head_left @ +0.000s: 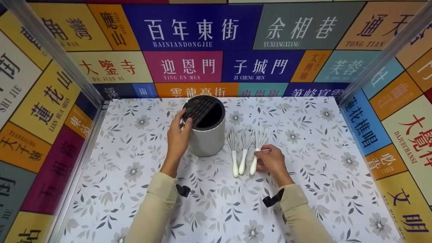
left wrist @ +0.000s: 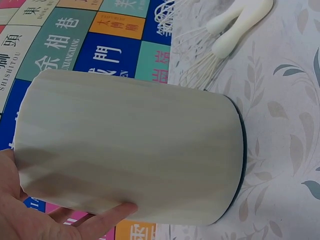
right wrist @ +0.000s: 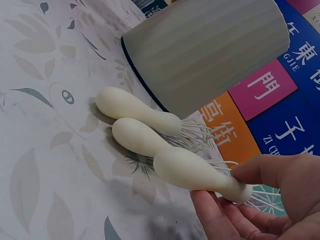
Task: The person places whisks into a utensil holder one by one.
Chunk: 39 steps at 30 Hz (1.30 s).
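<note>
Blue wall panel (head_left: 192, 35) reads BAINIANDONGJIE; magenta panel (head_left: 184, 72), YING EN MEN; small orange panel (head_left: 113, 27), probably YING SHAN

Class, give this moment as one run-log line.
left hand: touches utensil holder | right hand: pinches rightmost whisk by handle | left whisk, middle whisk: on floral tabletop | holder: upright

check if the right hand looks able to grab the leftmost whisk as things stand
Probably not while occupied: the right hand pinches the rightmost whisk, and the middle whisk lies between. Nothing seems to cover the leftmost whisk from above, though, so once free it likely could.
</note>
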### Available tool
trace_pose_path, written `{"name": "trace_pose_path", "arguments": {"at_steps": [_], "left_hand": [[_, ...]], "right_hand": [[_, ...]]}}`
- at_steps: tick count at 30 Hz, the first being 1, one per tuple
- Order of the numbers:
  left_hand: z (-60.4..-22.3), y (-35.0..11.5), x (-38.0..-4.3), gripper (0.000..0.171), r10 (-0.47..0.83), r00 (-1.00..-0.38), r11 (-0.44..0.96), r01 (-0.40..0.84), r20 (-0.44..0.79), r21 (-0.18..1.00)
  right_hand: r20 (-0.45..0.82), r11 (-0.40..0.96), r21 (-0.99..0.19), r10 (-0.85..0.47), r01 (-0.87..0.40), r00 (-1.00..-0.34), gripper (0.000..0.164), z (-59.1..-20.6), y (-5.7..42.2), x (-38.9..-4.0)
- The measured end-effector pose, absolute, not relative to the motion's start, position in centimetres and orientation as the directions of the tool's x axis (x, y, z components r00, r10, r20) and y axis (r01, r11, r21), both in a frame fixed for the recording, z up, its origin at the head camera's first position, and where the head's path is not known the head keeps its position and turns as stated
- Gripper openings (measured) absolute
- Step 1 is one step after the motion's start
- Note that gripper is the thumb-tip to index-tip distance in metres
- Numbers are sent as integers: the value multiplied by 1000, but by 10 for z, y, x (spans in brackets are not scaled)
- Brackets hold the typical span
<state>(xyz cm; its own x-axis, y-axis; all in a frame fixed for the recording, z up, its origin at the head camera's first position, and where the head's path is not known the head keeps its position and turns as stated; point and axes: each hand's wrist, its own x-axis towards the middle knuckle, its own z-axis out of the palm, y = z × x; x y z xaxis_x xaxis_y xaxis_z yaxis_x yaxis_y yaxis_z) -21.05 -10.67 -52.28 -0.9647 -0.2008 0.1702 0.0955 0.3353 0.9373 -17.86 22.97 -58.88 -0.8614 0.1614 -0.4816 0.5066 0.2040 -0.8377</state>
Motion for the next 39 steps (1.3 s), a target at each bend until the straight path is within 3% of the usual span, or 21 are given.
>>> {"name": "trace_pose_path", "arguments": {"at_steps": [15, 39], "left_hand": [[-523, -104, -209, 47, -213, -962, 353, 88, 171, 932], [-523, -105, -208, 47, -213, -960, 342, 101, 182, 934]], "right_hand": [[-438, 184, -873, 114, 453, -892, 53, -562, 220, -188], [-268, 193, -943, 40, 271, -963, 49, -526, 193, -202]]}}
